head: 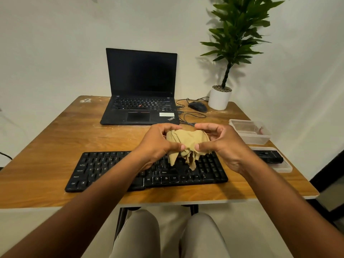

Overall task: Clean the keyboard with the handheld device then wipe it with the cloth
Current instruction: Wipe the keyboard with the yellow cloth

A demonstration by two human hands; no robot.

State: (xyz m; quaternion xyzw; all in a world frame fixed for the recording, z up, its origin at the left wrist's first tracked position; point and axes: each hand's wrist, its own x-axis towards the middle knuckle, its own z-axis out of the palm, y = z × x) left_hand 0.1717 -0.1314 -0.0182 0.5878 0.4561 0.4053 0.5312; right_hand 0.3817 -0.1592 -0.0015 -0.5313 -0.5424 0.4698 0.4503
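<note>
Tan cloth [187,141], bunched, is held above the right half of the black keyboard [104,170]; the left hand [158,144] and right hand [223,144] each grip it with curled fingers and thumb, its loose ends hanging toward the keys. Behind on the wooden tabletop [55,138] sit an open laptop [141,86], a mouse [198,106] and a potted plant [219,98]; right of the keyboard lies a black handheld device [268,156] on a clear lid [284,168], beside a clear plastic box [250,131].

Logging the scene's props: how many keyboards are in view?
2. A separate black keyboard lies near the table's front edge, partly under the hands and cloth; the other is built into the open laptop behind it.
</note>
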